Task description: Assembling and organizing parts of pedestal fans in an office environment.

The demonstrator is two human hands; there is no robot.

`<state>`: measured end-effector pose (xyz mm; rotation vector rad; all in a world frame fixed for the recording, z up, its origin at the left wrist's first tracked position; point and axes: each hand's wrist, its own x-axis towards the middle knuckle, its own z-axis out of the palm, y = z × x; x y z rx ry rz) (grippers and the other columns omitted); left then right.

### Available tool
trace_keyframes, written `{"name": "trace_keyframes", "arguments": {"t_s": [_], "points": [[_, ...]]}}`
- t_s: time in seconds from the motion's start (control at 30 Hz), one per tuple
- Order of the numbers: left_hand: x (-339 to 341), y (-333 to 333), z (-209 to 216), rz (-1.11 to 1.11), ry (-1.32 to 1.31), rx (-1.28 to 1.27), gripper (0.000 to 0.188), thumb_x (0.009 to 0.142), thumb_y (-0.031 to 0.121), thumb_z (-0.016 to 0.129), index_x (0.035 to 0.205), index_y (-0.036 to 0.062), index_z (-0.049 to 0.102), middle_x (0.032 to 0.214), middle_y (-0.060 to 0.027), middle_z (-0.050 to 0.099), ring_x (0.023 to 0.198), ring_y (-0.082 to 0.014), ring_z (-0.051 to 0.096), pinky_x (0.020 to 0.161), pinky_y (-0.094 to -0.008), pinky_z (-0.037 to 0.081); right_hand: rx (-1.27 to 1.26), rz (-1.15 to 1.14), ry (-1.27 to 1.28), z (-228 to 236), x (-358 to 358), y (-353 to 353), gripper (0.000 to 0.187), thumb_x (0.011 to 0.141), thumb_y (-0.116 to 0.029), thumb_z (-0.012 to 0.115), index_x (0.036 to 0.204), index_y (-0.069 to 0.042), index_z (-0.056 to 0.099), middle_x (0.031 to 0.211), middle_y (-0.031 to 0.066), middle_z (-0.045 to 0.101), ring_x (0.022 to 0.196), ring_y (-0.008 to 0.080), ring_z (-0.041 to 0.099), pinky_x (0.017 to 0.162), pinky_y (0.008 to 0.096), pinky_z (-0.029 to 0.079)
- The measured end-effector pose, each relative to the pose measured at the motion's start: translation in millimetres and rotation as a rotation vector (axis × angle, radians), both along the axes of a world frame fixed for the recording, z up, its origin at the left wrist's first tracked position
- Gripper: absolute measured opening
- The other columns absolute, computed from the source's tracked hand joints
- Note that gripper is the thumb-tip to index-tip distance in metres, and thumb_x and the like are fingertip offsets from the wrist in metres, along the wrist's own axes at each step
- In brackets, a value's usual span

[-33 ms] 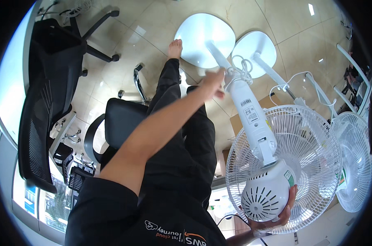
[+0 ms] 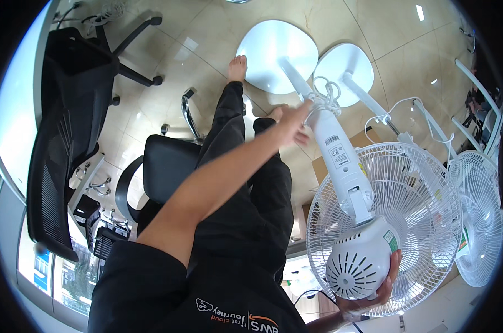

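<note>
A white standing fan (image 2: 340,161) leans toward me, its round wire cage (image 2: 423,183) facing away and its slotted motor housing (image 2: 354,266) close below. My right hand (image 2: 376,294) cups the underside and side of that housing. White power cord (image 2: 327,97) is looped in a bundle around the upper part of the pole. My left hand (image 2: 290,125), slightly blurred, is beside the pole just left of the cord bundle; its fingers look apart, one pointing toward the cord. Whether a fingertip touches the cord I cannot tell.
A second white fan (image 2: 476,222) with its own round base (image 2: 345,72) stands to the right. The held fan's base (image 2: 276,50) rests on the tiled floor near my bare foot (image 2: 237,67). Black office chairs (image 2: 68,133) stand at the left. A cardboard box (image 2: 320,169) lies behind the fan.
My left hand has shifted slightly down toward me, and its fingers look more spread. My right hand stays on the motor housing, and the fan has barely moved.
</note>
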<state>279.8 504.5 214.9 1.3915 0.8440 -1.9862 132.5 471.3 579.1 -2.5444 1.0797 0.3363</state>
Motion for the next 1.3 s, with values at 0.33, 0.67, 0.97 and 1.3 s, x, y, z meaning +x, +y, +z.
{"name": "trace_keyframes", "arguments": {"t_s": [0.33, 0.67, 0.97, 1.3], "points": [[-49.6, -37.4, 69.9, 0.443, -0.036, 0.046, 0.057, 0.071, 0.018, 0.074, 0.107, -0.0103, 0.040, 0.088, -0.0164, 0.054, 0.074, -0.0241, 0.062, 0.061, -0.0400, 0.056, 0.010, 0.000, -0.013, -1.0, -0.5, 0.6, 0.100, 0.062, -0.032, 0.083, 0.138, -0.021, 0.020, 0.140, 0.0250, 0.032, 0.128, 0.0464, 0.037, 0.098, 0.0602, 0.042], [-40.5, -50.7, 73.4, 0.142, -0.132, 0.221, 0.059, 0.067, 0.014, 0.075, 0.108, -0.0141, 0.043, 0.088, -0.0182, 0.058, 0.069, -0.0273, 0.064, 0.059, -0.0436, 0.055, 0.065, -0.189, -0.123, 0.6, 8.3, 13.7, 0.096, 0.062, -0.032, 0.083, 0.136, -0.017, 0.023, 0.140, 0.0257, 0.033, 0.127, 0.0460, 0.037, 0.099, 0.0605, 0.040], [-44.6, -31.4, 60.5, 0.352, 0.020, -0.007, 0.069, 0.065, 0.015, 0.076, 0.112, -0.0139, 0.036, 0.099, -0.0218, 0.055, 0.076, -0.0270, 0.064, 0.061, -0.0423, 0.056, 0.017, -0.251, -0.169, -8.9, 21.8, 16.1, 0.083, 0.066, -0.033, 0.081, 0.128, -0.013, 0.030, 0.136, 0.0256, 0.038, 0.126, 0.0438, 0.040, 0.101, 0.0633, 0.034], [-44.9, -30.6, 69.2, 0.545, 0.070, -0.030, 0.032, 0.070, 0.014, 0.071, 0.085, -0.0092, 0.056, 0.075, -0.0132, 0.058, 0.062, -0.0221, 0.062, 0.056, -0.0393, 0.053, -0.052, -0.091, 0.017, 1.8, 18.3, 13.5, 0.072, 0.072, -0.036, 0.076, 0.126, -0.021, 0.031, 0.132, 0.0181, 0.045, 0.126, 0.0419, 0.042, 0.105, 0.0665, 0.027]]}}
